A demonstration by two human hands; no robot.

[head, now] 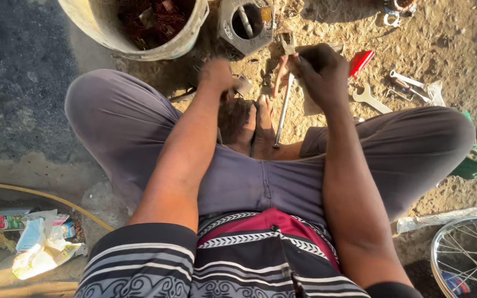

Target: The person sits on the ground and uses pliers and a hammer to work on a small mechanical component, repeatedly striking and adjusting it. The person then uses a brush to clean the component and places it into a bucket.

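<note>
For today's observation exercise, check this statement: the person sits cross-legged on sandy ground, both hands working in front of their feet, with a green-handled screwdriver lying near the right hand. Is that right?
Not quite. The head view shows the screwdriver near the right hand has a red handle, not a green one. The rest stands: the person sits cross-legged on sandy ground, and the left hand and right hand work in front of the feet.
</note>
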